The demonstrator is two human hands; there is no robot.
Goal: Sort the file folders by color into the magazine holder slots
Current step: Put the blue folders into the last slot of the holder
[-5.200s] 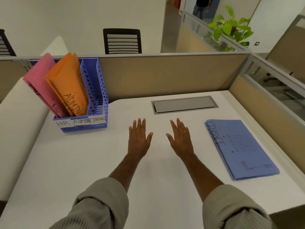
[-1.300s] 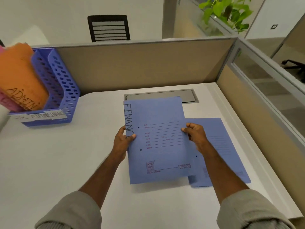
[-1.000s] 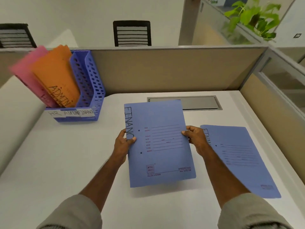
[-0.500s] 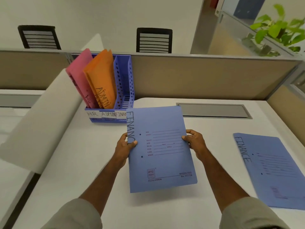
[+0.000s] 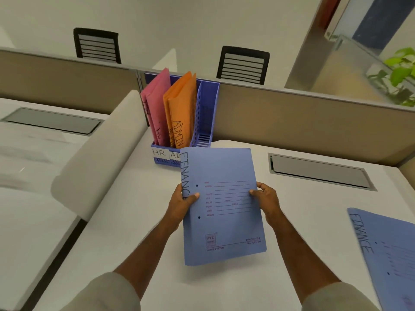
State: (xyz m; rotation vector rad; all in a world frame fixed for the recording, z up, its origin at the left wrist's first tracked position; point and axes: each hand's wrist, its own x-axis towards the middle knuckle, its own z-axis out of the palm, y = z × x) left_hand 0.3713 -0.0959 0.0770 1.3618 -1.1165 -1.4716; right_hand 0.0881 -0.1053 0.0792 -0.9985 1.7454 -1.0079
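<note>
Blue FINANCE folder [image 5: 222, 205] is hovering above the white desk [image 5: 125, 221], face up toward the camera, with both hands gripping it. The left hand [image 5: 180, 204] is pinching the spine edge, its thumb lying across the handwritten lettering, and the right hand [image 5: 266, 202] is pinching the opposite edge with its thumb on the printed lines. Both forearms are reaching out of pale grey sleeves [image 5: 105, 292]. The folder's top corner is covering part of the labels on the blue magazine holder [image 5: 207, 113], which is standing just behind it against the beige partition [image 5: 303, 122]. Pink folders [image 5: 157, 104] are sitting in the slot labelled HR, orange ADMIN folders [image 5: 182, 113] in the middle slot, while the rightmost slot is showing only its perforated walls. A second blue FINANCE folder [image 5: 388, 250] is lying flat on the desk well to the right. A grey cable hatch [image 5: 318, 171] is sitting between the two folders, further back.
</note>
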